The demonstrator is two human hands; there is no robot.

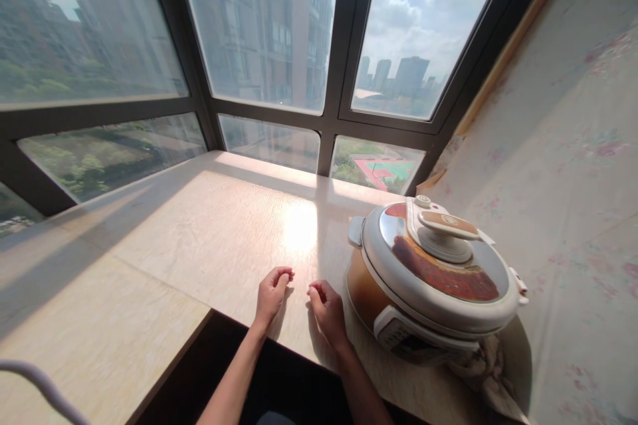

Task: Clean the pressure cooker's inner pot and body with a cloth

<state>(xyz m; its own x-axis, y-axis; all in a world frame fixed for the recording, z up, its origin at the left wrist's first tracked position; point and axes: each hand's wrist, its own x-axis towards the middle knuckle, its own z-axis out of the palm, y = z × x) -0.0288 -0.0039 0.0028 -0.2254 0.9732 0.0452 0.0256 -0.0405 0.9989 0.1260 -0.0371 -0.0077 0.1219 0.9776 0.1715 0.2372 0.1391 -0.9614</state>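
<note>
My left hand (274, 293) rests over the front part of the marble-patterned counter (239, 226), its fingers curled into a loose fist. Beside it, a short gap apart, my right hand (327, 309) is curled the same way, thumb against the fingers. Nothing shows in either hand, though the insides of the palms are hidden. Just right of my right hand stands an electric pressure cooker (433, 279) with a white rim, brown body and lid handle. Its lid is on, and neither hand touches it.
A crumpled cloth (486, 365) lies under the cooker's right front side. Dark-framed windows (329, 119) close off the back. At right rises a floral-papered wall (578, 212). A grey tube or cable (42, 385) curves in at lower left. The counter's front edge steps back before me.
</note>
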